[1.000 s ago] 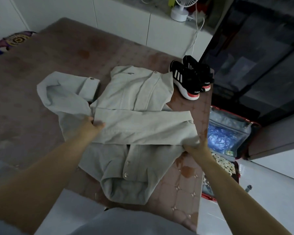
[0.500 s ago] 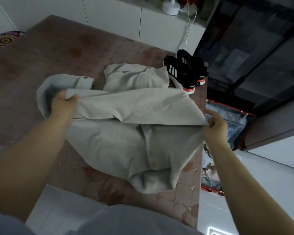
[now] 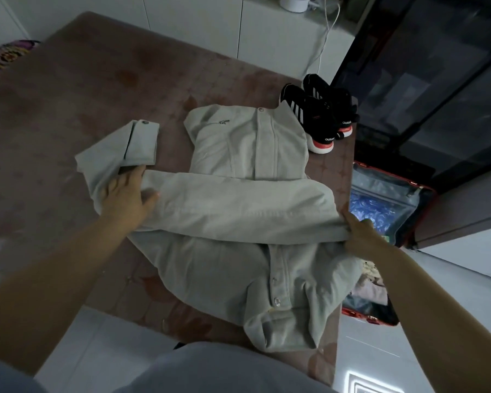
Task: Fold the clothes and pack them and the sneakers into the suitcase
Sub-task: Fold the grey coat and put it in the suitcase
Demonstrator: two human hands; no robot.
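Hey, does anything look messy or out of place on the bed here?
Nothing spilled or damaged. The grey jacket is only half folded: one sleeve doubles back, its cuff sticking out beside the body near the left hand, and the part below the right hand seems to hang over the bed's edge above the open suitcase.

The person wears a pale blue-grey top (image 3: 216,370), seen as a smooth rounded bulge at the bottom edge. A sleeve (image 3: 3,377) of the same cloth shows at the lower left corner. Forearms (image 3: 68,279) are bare down to the left hand (image 3: 125,194) and right hand (image 3: 362,236).
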